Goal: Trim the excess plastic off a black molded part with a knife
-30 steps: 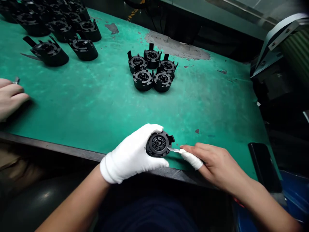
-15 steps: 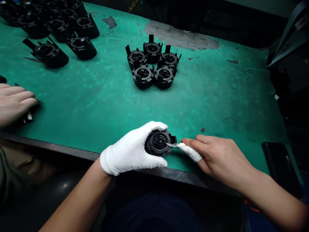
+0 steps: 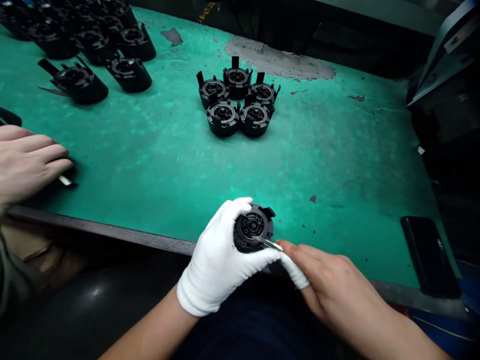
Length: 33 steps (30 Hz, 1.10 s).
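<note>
My left hand (image 3: pixel 217 260), in a white glove, grips a round black plastic part (image 3: pixel 253 227) at the near edge of the green table (image 3: pixel 150 160). My right hand (image 3: pixel 330 290), bare with a white wrap on the forefinger, holds a small metal blade (image 3: pixel 269 243). The blade's tip touches the face of the part. Both hands sit over the table's front edge.
Several black parts (image 3: pixel 236 102) stand grouped mid-table, and more black parts (image 3: pixel 82 45) crowd the far left. Another person's hand (image 3: pixel 28 160) rests at the left edge on a small tool. A dark phone (image 3: pixel 427 255) lies at the right; a machine (image 3: pixel 446 90) stands beyond.
My hands have drawn closer to me and slightly right. The blade has moved from the part's right rim onto its face. The other person's hand has slid further right.
</note>
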Tool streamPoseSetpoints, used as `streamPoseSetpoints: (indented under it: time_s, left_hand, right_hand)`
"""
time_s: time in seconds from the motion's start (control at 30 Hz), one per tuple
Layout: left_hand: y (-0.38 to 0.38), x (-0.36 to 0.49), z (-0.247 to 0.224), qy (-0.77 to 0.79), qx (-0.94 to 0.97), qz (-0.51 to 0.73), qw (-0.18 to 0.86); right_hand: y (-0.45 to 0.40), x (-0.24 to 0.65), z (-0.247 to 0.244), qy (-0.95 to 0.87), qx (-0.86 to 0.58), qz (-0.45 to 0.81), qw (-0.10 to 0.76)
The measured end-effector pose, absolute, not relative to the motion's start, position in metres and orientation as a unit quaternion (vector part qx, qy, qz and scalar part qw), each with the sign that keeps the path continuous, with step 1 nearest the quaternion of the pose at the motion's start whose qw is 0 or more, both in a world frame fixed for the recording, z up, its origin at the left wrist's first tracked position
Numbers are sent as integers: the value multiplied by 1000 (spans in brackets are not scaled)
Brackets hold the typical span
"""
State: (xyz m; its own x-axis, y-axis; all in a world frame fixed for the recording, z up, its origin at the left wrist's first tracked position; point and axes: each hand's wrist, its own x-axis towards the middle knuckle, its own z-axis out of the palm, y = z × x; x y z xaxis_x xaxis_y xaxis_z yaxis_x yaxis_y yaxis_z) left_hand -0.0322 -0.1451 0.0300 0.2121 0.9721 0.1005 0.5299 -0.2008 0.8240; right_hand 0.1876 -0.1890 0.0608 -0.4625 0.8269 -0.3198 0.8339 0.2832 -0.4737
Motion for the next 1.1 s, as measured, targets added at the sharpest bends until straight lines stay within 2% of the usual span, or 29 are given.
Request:
streamPoseSetpoints:
  time_s: [0.43, 0.63, 0.97, 1.03, 1.1]
  left_hand:
    - [-144, -33, 28, 531, 702, 339, 332]
    - [-146, -32, 28, 535, 700, 338, 330]
    - [-142, -34, 28, 534, 713, 309, 332]
    - [-134, -39, 33, 514, 733, 276, 349]
    - [-121, -51, 39, 463, 774, 229, 367]
  right_hand:
    - [-183, 189, 63, 810, 498, -311, 19]
    - [-183, 184, 59, 810, 520, -271, -10]
    - [-163, 184, 76, 821, 478, -301, 89]
    - [-161, 189, 79, 829, 465, -304, 63]
    - [-162, 197, 81, 831, 462, -309, -15]
